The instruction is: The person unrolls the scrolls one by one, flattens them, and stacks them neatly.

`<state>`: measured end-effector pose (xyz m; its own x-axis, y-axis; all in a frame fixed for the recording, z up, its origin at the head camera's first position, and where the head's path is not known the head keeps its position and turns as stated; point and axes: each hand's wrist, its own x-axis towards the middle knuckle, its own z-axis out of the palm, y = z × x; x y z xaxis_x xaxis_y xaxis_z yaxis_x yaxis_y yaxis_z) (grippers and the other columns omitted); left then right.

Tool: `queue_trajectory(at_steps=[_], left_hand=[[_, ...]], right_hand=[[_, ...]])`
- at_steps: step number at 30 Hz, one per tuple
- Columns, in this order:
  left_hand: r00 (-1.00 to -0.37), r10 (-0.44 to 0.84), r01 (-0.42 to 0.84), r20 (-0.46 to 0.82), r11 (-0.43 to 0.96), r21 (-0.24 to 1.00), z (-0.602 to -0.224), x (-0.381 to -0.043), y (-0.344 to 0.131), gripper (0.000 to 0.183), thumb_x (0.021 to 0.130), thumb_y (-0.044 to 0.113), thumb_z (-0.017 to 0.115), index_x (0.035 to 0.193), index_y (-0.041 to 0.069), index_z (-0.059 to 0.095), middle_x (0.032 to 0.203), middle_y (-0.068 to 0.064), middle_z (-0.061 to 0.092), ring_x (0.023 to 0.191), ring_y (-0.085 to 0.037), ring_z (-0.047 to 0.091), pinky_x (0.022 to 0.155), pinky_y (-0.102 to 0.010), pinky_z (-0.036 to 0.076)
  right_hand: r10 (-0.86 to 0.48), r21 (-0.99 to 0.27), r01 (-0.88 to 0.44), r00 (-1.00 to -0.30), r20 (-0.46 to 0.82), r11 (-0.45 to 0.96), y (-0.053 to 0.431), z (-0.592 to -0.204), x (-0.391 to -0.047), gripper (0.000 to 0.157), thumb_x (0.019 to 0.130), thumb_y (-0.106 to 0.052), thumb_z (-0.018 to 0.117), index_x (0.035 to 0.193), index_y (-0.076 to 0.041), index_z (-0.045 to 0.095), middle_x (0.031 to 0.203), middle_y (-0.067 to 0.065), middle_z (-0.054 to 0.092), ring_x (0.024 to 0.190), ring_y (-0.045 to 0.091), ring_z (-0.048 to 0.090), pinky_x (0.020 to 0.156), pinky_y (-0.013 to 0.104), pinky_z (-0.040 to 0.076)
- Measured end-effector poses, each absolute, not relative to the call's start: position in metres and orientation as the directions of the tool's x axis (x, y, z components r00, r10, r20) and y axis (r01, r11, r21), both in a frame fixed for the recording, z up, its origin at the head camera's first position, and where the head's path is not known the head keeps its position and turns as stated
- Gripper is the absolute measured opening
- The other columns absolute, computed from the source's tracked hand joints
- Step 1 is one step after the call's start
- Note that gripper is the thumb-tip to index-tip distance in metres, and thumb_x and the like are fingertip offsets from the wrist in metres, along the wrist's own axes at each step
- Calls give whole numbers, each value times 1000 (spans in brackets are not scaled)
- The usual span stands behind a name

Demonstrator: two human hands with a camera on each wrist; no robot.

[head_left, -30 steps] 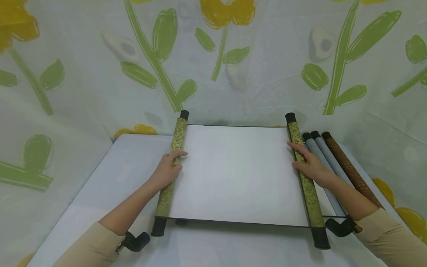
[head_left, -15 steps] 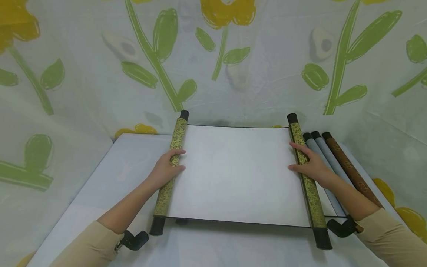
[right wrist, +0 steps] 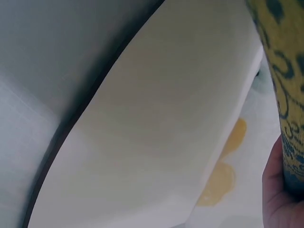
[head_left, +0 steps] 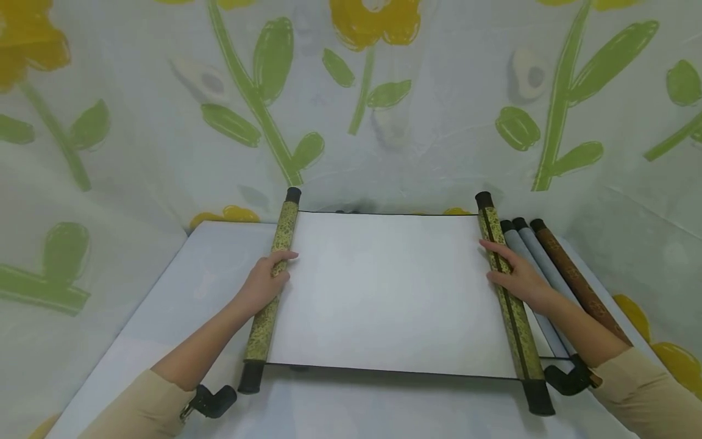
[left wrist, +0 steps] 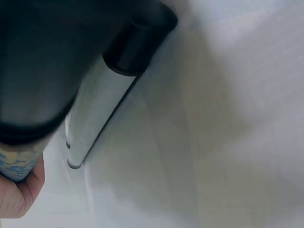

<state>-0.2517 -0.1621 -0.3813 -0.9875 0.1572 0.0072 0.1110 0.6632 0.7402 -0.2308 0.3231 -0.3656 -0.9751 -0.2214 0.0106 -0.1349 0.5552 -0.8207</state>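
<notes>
A scroll lies partly unrolled, its white sheet (head_left: 384,292) stretched between two yellow-green patterned rolls with black end caps. My left hand (head_left: 262,285) grips the left roll (head_left: 262,326) around its middle, thumb and index finger reaching over to the sheet side. On the other side, my right hand (head_left: 518,277) holds the right roll (head_left: 517,329) in the same way, and a dark stripe runs along that roll's top. The right wrist view shows the sheet (right wrist: 142,118) bowing along its dark edge. Palms are hidden behind the rolls.
To the right lie two grey rolled scrolls (head_left: 540,262) and a brown one (head_left: 578,280), side by side under my right forearm. A pale grey roll with black caps (left wrist: 97,107) shows below in the left wrist view. Behind the white table (head_left: 219,244) hangs a flower-print curtain (head_left: 428,152).
My left hand and the left roll have moved left and slightly nearer. The right roll has shifted a little right and turned, its dark stripe now on top. More white sheet shows between them.
</notes>
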Motion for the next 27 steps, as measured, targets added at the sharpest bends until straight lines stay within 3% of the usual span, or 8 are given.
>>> queue_trajectory(at_steps=[2, 4, 5, 8, 18, 22, 27], left_hand=[[-989, 150, 102, 3, 656, 748, -382, -252, -163, 43, 93, 9, 52, 136, 10, 49, 144, -19, 40, 123, -38, 41, 97, -52, 38], [-990, 142, 91, -3, 651, 754, -382, -252, -164, 45, 92, 14, 59, 136, 11, 49, 145, -18, 39, 134, -40, 32, 106, -57, 27], [-991, 137, 85, -7, 652, 754, -382, -252, -164, 48, 90, 17, 62, 136, 12, 49, 146, -18, 38, 138, -40, 26, 109, -58, 22], [-991, 130, 69, -22, 653, 754, -381, -254, -164, 53, 87, 18, 68, 136, 13, 49, 147, -18, 36, 139, -41, 23, 109, -60, 19], [-988, 151, 102, 1, 659, 745, -381, -255, -164, 46, 90, 4, 54, 135, 9, 49, 145, -19, 39, 138, -39, 26, 109, -57, 23], [-984, 172, 149, 41, 682, 716, -381, -255, -168, 45, 89, 1, 49, 133, 7, 50, 143, -20, 42, 132, -39, 35, 103, -54, 32], [-984, 174, 152, 42, 687, 710, -381, -255, -171, 45, 89, 1, 46, 133, 6, 50, 143, -20, 41, 131, -39, 35, 101, -54, 33]], right_hand=[[-202, -820, -114, -979, -2, 562, 323, -366, -231, 75, 89, -14, 65, 150, -7, 22, 155, 24, 9, 139, 49, 2, 101, 71, 11], [-182, -812, -95, -983, -14, 576, 322, -365, -231, 82, 85, -19, 71, 150, -7, 22, 155, 24, 9, 139, 50, 3, 101, 72, 11], [-174, -808, -87, -985, -19, 582, 322, -365, -231, 85, 83, -21, 73, 150, -7, 22, 155, 24, 9, 139, 50, 3, 101, 72, 12], [-163, -806, -75, -986, -27, 587, 322, -364, -231, 87, 81, -20, 75, 150, -8, 23, 156, 24, 8, 139, 50, 3, 101, 72, 12], [-211, -830, -120, -977, 3, 545, 326, -366, -230, 78, 87, -13, 67, 150, -6, 22, 155, 25, 9, 140, 49, 1, 100, 71, 15], [-233, -842, -129, -972, 4, 524, 330, -366, -231, 75, 89, -5, 62, 150, -7, 19, 156, 24, 6, 140, 49, -3, 100, 73, 10], [-235, -841, -116, -972, -13, 529, 334, -367, -233, 72, 90, 1, 56, 151, -7, 18, 156, 24, 4, 140, 48, -6, 100, 74, 6]])
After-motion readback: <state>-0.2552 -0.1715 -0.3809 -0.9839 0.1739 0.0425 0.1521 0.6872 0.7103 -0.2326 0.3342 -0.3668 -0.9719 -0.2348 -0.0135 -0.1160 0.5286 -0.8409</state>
